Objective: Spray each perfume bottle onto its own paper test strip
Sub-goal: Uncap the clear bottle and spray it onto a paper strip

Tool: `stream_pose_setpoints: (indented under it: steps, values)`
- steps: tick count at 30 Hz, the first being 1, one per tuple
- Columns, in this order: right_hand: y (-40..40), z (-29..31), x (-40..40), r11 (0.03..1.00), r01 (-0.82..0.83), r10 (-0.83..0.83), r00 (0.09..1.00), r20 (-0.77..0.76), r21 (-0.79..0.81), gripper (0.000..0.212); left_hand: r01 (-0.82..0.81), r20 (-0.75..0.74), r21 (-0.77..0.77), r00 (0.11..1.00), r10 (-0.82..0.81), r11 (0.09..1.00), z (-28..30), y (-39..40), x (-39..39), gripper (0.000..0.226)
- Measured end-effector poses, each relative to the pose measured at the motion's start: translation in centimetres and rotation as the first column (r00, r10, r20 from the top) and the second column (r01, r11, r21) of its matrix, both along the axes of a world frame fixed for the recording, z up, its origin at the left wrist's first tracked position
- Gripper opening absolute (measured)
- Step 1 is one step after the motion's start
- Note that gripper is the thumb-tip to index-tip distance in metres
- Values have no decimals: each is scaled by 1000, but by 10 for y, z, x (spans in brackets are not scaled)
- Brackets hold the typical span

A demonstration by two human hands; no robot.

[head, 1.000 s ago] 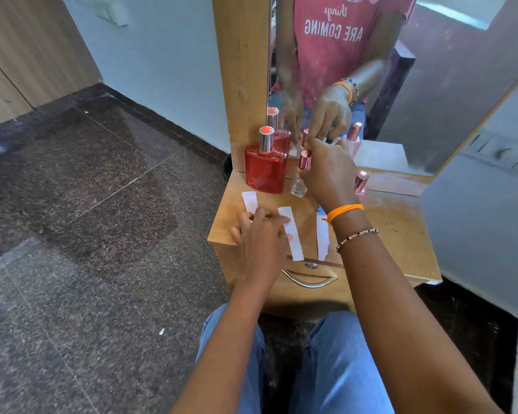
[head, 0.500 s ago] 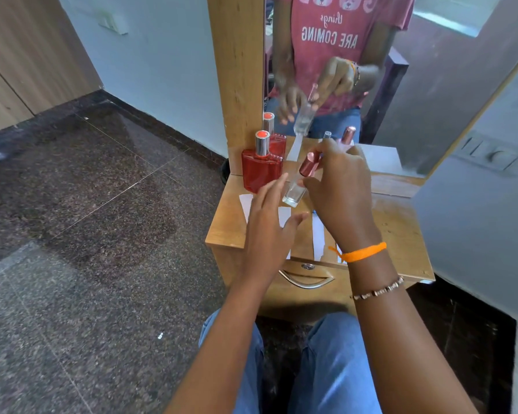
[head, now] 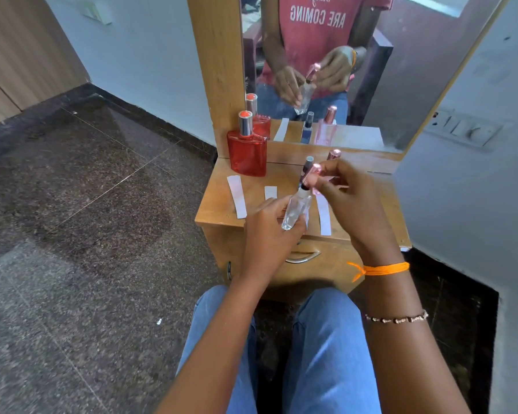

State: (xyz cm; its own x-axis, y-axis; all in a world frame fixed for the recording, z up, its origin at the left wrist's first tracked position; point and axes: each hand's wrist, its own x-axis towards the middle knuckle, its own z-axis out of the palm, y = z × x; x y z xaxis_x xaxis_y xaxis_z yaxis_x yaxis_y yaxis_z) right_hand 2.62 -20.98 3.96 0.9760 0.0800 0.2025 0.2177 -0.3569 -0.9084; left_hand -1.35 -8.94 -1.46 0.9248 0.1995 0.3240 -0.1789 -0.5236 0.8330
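Clear glass bottle (head: 295,212), glossy; pink metallic cap (head: 311,171). Matt paper strips (head: 237,196). Smooth wood-grain table (head: 222,201). Glossy red bottle (head: 247,155).

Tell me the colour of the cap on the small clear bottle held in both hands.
Shiny rose-pink cap on the small clear glass bottle, seen best in the head view.

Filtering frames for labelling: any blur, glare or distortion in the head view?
Head view: wide-angle bend in the walls and wooden dresser top; slight motion softness on the clear glass bottle in the hands; floor tiles carry a soft sheen; red square bottle stays sharp.
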Motion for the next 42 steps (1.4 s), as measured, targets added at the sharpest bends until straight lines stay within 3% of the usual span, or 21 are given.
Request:
stream_pose_setpoints:
  steps: [2, 4, 9, 16, 19, 22, 26, 29, 36, 42]
  values:
    - [-10, -3, 0, 989, 11, -9, 1000, -15, 147, 8, -8, -11, -16, 1000, 8, 1000, -1, -2, 0, 16]
    - [-20, -13, -2, 985, 54, -55, 998, -2, 163, 6, -15, -20, -43, 1000, 14, 999, -1, -4, -1, 17]
    - [-33, -61, -6, 955, 238, -223, 970, 99, -176, 12, -12, -33, -86, 999, 10, 996, -4, -9, -1, 27]
    - [-37, -90, -3, 921, 245, -234, 970, 72, -302, 13, 19, -47, -114, 999, -24, 993, -8, -12, -2, 31]
    - [-36, -88, -6, 887, 295, -271, 955, 117, -355, 33, 24, -63, -145, 997, -34, 989, -9, -11, -1, 34]
    - [-30, -72, -15, 948, 272, -230, 944, 234, -167, 37, 14, -64, -152, 998, -24, 988, -10, -10, 0, 34]
    - [-16, -52, -18, 991, -114, 109, 992, 70, 73, 36, -13, -49, -133, 999, 7, 991, -6, -9, 1, 25]
    - [-9, -49, -16, 961, -232, 237, 971, -15, 153, 38, -52, -62, -137, 997, 44, 989, -3, -10, -1, 15]
    - [-3, -55, -13, 958, -203, 218, 975, -52, 201, 40, 4, -133, -139, 991, -23, 990, -2, 8, 4, 13]
    - [-1, -60, -12, 968, -173, 188, 980, -69, 182, 38, -148, -193, 236, 961, 196, 960, -13, 28, 45, 28]
